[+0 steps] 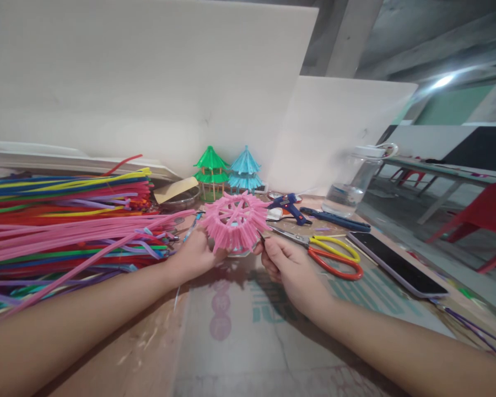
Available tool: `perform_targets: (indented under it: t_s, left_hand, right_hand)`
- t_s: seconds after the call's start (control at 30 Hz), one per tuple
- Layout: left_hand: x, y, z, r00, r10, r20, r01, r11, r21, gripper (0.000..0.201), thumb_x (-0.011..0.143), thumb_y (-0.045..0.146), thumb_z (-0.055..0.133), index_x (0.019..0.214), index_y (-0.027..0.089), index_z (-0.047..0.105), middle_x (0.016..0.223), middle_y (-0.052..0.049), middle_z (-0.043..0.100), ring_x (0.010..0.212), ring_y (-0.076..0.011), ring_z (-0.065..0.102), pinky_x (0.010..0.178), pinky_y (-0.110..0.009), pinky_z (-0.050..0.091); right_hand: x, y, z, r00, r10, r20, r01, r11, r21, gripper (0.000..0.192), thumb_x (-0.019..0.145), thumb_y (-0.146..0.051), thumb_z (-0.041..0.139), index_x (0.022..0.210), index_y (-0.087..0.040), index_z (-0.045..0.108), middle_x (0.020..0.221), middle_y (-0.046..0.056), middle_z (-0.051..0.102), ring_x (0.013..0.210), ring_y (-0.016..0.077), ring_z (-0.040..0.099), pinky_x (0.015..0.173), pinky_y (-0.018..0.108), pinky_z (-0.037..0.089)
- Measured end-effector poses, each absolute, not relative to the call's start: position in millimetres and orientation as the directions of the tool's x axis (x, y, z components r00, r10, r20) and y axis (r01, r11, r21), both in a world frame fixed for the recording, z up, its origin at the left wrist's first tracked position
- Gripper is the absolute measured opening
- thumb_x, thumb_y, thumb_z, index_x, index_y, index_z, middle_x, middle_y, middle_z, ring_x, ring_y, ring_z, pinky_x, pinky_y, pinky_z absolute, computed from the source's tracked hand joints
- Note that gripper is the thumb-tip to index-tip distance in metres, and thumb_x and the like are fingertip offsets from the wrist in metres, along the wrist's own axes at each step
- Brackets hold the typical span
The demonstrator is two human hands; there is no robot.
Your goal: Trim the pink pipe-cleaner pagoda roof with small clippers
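My left hand (198, 255) is closed on the near left side of a round pink pipe-cleaner model (235, 220), raised above the table. The model has a spoked ring on top and a fringe of short strips flaring outward. At its near right edge, my right hand (287, 267) pinches a thin dark pointed tool (262, 237), whose tip meets or nearly meets the pink strips. The fingertips of my left hand are partly hidden by the model. Just right of my right hand lie scissors (334, 256) with one yellow and one orange handle.
Bundles of coloured pipe cleaners (66, 220) cover the left side. Behind stand a green pavilion model (210, 168) and a blue one (246, 168). A blue glue gun (289, 207), a dark blue long-handled tool (337, 219), a phone (397, 262) and a clear water jug (349, 182) occupy the right.
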State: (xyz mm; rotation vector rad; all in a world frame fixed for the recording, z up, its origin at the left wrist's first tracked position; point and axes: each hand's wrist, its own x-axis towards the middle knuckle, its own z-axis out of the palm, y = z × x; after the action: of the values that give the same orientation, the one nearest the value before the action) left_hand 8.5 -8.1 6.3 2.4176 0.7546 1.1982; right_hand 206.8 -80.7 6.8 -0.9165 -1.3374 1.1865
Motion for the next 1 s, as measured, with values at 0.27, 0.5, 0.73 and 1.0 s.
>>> perform_targets:
  t_s: [0.27, 0.5, 0.73, 1.0]
  left_hand:
    - [12.7, -11.8, 10.9, 0.468, 0.590, 0.658, 0.261, -0.803, 0.535, 0.067, 0.088, 0.072, 0.054, 0.124, 0.016, 0.063, 0.135, -0.016, 0.065, 0.128, -0.0335, 0.060, 0.112, -0.048, 0.046]
    - [9.8, -8.5, 8.0, 0.453, 0.590, 0.668, 0.273, -0.805, 0.526, 0.068, 0.088, 0.072, 0.054, 0.124, 0.015, 0.062, 0.132, -0.018, 0.067, 0.125, -0.0347, 0.061, 0.110, -0.049, 0.047]
    - [8.5, -5.6, 5.6, 0.478, 0.533, 0.698, 0.282, -0.846, 0.452, 0.059, 0.093, 0.061, 0.053, 0.131, 0.016, 0.059, 0.139, -0.018, 0.062, 0.133, -0.0343, 0.056, 0.115, -0.050, 0.042]
    - [9.5, -7.1, 8.1, 0.485, 0.556, 0.675, 0.289, -0.830, 0.477, 0.053, 0.091, 0.056, 0.059, 0.129, 0.018, 0.062, 0.138, -0.014, 0.064, 0.133, -0.0333, 0.055, 0.116, -0.048, 0.041]
  right_hand:
    - [206.5, -81.1, 7.6, -0.147, 0.969, 0.199, -0.133, 0.180, -0.975, 0.064, 0.072, -0.080, 0.064, 0.079, -0.018, 0.057, 0.054, -0.008, 0.034, 0.046, 0.0076, 0.023, 0.043, 0.024, 0.015]
    - [206.0, -81.4, 4.5, -0.181, 0.971, 0.156, -0.127, 0.134, -0.983, 0.067, 0.070, -0.082, 0.064, 0.082, -0.017, 0.058, 0.053, -0.009, 0.033, 0.046, 0.0075, 0.021, 0.043, 0.025, 0.013]
    - [207.2, -80.9, 4.7, -0.189, 0.973, 0.135, -0.110, 0.116, -0.987, 0.062, 0.072, -0.079, 0.065, 0.082, -0.018, 0.058, 0.054, -0.009, 0.034, 0.046, 0.0073, 0.022, 0.043, 0.024, 0.013]
    - [206.1, -81.0, 5.3, -0.179, 0.974, 0.139, -0.117, 0.119, -0.986, 0.058, 0.074, -0.075, 0.065, 0.080, -0.018, 0.057, 0.053, -0.009, 0.034, 0.045, 0.0074, 0.021, 0.043, 0.025, 0.012]
